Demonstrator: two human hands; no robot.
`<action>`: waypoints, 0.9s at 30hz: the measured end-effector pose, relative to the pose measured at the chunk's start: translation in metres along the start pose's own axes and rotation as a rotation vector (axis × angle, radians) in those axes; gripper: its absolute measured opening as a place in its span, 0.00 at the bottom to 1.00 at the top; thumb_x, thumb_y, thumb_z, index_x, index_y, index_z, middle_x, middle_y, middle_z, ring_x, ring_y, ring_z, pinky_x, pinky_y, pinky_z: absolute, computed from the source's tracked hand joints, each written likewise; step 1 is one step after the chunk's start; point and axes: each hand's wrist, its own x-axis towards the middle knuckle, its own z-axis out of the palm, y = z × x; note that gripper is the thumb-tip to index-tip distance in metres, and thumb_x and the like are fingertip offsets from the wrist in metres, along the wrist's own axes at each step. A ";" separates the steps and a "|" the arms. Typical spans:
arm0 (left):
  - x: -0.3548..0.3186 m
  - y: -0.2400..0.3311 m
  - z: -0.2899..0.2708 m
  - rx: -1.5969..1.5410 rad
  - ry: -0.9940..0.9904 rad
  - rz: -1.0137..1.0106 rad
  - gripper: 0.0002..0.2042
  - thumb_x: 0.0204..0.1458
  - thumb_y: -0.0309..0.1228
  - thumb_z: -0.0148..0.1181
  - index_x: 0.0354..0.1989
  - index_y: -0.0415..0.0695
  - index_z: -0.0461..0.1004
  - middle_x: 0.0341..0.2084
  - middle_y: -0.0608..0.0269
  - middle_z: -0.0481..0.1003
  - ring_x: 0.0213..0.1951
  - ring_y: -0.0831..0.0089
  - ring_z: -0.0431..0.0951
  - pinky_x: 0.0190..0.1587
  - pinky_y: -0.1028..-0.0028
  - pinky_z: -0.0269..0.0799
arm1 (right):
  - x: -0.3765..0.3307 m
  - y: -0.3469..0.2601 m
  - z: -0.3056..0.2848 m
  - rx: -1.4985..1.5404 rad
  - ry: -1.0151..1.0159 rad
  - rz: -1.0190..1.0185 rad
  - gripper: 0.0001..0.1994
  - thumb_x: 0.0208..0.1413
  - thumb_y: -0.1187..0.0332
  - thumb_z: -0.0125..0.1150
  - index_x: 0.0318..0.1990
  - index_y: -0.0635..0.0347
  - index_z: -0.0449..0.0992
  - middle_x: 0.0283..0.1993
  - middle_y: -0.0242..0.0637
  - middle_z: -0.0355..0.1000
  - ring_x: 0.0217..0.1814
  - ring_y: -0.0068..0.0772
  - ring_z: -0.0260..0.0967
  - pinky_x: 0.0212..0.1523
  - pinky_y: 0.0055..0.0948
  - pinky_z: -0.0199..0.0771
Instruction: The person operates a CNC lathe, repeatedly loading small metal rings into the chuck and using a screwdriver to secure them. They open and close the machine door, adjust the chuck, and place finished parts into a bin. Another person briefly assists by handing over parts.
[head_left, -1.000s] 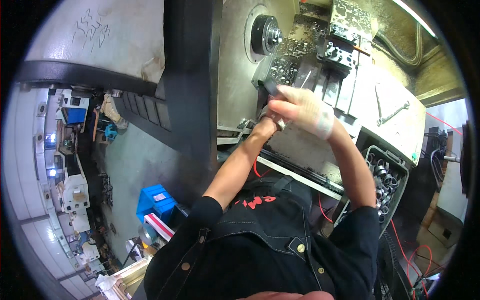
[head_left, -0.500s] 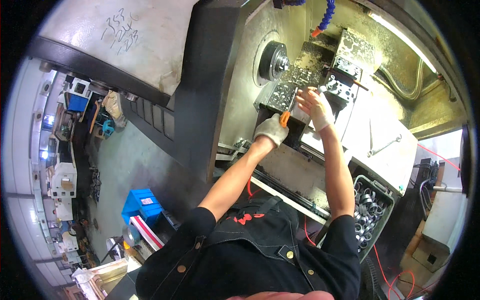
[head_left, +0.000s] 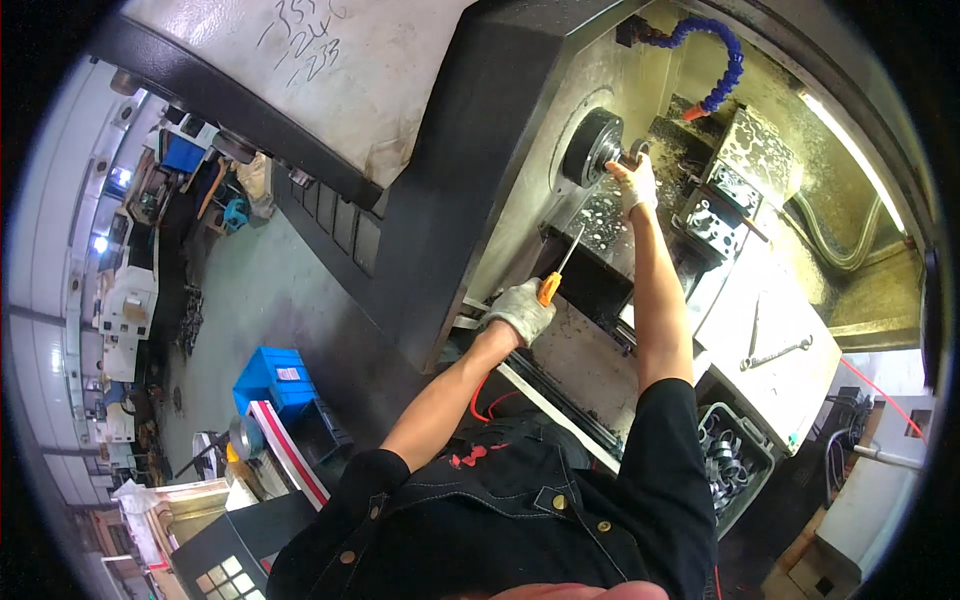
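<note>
The hands are well apart: the left hand (head_left: 523,308), in a pale grey work glove, is closed around the orange handle of a screwdriver with a slim metal shaft (head_left: 550,289), its tip pointing up and clear of the machine parts, while the right hand (head_left: 635,183), pale-covered at the palm, pinches a small dark ring-like metal part (head_left: 638,149) right beside the black cylindrical chuck with a shiny metal centre (head_left: 590,148); whether the part touches the chuck, I cannot tell. The work looks partway through: this one part is at the chuck but, as it seems, not yet settled there or wholly freed. Many loose silvery metal rings (head_left: 726,466) lie in the grey rectangular bin (head_left: 768,463) by the right arm, though whether these are finished or waiting cannot be told
</note>
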 end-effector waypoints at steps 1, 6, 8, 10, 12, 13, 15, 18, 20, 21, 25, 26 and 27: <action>0.000 0.003 -0.001 -0.008 0.001 -0.003 0.15 0.41 0.37 0.54 0.37 0.42 0.70 0.33 0.45 0.73 0.39 0.48 0.72 0.42 0.60 0.68 | 0.004 0.009 -0.004 0.000 0.007 -0.010 0.29 0.33 0.69 0.69 0.47 0.65 0.65 0.42 0.42 0.70 0.43 0.33 0.68 0.45 0.28 0.66; 0.014 0.019 -0.012 0.016 0.005 -0.004 0.16 0.41 0.37 0.54 0.39 0.42 0.70 0.35 0.44 0.73 0.39 0.49 0.72 0.43 0.61 0.68 | 0.015 0.025 0.002 0.168 0.056 -0.061 0.27 0.35 0.72 0.67 0.47 0.65 0.63 0.42 0.42 0.69 0.41 0.31 0.68 0.42 0.27 0.69; 0.020 0.019 -0.014 -0.003 0.019 -0.022 0.16 0.41 0.37 0.55 0.38 0.42 0.70 0.34 0.44 0.73 0.39 0.49 0.73 0.43 0.61 0.69 | 0.009 0.021 0.012 0.230 0.069 -0.093 0.30 0.32 0.72 0.65 0.48 0.66 0.61 0.39 0.41 0.69 0.39 0.32 0.67 0.42 0.28 0.67; 0.019 0.022 -0.022 0.057 0.003 -0.037 0.17 0.43 0.39 0.53 0.39 0.43 0.69 0.36 0.46 0.74 0.41 0.52 0.73 0.44 0.61 0.68 | -0.004 0.004 0.010 0.110 0.050 -0.071 0.30 0.32 0.71 0.65 0.48 0.65 0.62 0.39 0.40 0.68 0.38 0.32 0.67 0.42 0.28 0.67; 0.019 0.023 -0.020 0.028 0.007 0.006 0.17 0.43 0.39 0.53 0.39 0.43 0.69 0.35 0.46 0.74 0.40 0.52 0.73 0.44 0.61 0.68 | 0.003 0.012 -0.009 0.010 0.082 -0.192 0.30 0.31 0.72 0.63 0.49 0.62 0.62 0.37 0.38 0.69 0.37 0.30 0.66 0.39 0.27 0.67; 0.020 0.027 -0.017 0.012 0.004 0.035 0.17 0.43 0.39 0.54 0.39 0.43 0.69 0.35 0.46 0.74 0.40 0.52 0.73 0.44 0.61 0.68 | 0.014 0.025 -0.027 0.003 0.088 -0.190 0.27 0.32 0.76 0.58 0.47 0.61 0.62 0.38 0.39 0.67 0.36 0.31 0.66 0.38 0.30 0.70; 0.019 0.024 -0.018 0.004 -0.012 0.030 0.16 0.43 0.39 0.54 0.39 0.43 0.69 0.35 0.46 0.74 0.41 0.52 0.73 0.44 0.61 0.68 | 0.007 0.019 -0.023 0.522 -0.053 0.064 0.24 0.33 0.80 0.52 0.45 0.59 0.61 0.39 0.40 0.64 0.38 0.36 0.66 0.39 0.36 0.73; 0.017 0.027 -0.016 0.003 -0.032 0.028 0.16 0.43 0.38 0.54 0.39 0.43 0.69 0.35 0.46 0.74 0.41 0.52 0.73 0.45 0.61 0.68 | -0.013 0.013 -0.010 0.975 -0.145 0.179 0.16 0.38 0.76 0.48 0.40 0.55 0.64 0.39 0.39 0.67 0.44 0.40 0.66 0.39 0.43 0.73; 0.015 0.034 -0.015 0.001 -0.043 0.029 0.16 0.42 0.37 0.53 0.39 0.43 0.69 0.35 0.46 0.74 0.41 0.51 0.73 0.45 0.61 0.68 | -0.014 0.009 -0.011 1.146 -0.246 0.274 0.09 0.45 0.66 0.53 0.36 0.52 0.69 0.39 0.39 0.71 0.43 0.43 0.69 0.40 0.44 0.71; 0.015 0.035 -0.013 -0.012 -0.029 0.043 0.16 0.42 0.37 0.53 0.38 0.43 0.69 0.34 0.46 0.74 0.40 0.50 0.73 0.44 0.61 0.68 | -0.013 0.010 -0.014 1.172 -0.208 0.360 0.09 0.50 0.60 0.52 0.36 0.52 0.68 0.38 0.39 0.71 0.41 0.43 0.69 0.38 0.44 0.71; 0.021 0.030 -0.010 -0.001 -0.013 0.028 0.16 0.42 0.37 0.53 0.38 0.43 0.69 0.35 0.45 0.74 0.40 0.50 0.73 0.44 0.61 0.68 | -0.018 0.014 -0.009 0.643 -0.032 0.407 0.14 0.52 0.52 0.49 0.37 0.51 0.68 0.33 0.33 0.70 0.35 0.34 0.70 0.32 0.35 0.73; 0.023 0.029 -0.009 0.019 -0.025 0.013 0.16 0.42 0.37 0.53 0.39 0.43 0.69 0.35 0.46 0.74 0.41 0.51 0.73 0.45 0.61 0.67 | -0.019 0.021 -0.010 0.485 -0.021 0.365 0.14 0.53 0.52 0.49 0.37 0.50 0.68 0.33 0.32 0.70 0.36 0.33 0.69 0.32 0.35 0.72; 0.023 0.027 -0.008 0.020 -0.029 0.019 0.16 0.42 0.37 0.53 0.39 0.43 0.69 0.35 0.46 0.74 0.41 0.51 0.73 0.45 0.61 0.67 | -0.021 0.028 -0.012 0.327 -0.011 0.322 0.13 0.53 0.52 0.49 0.37 0.49 0.67 0.33 0.30 0.70 0.36 0.33 0.69 0.32 0.36 0.71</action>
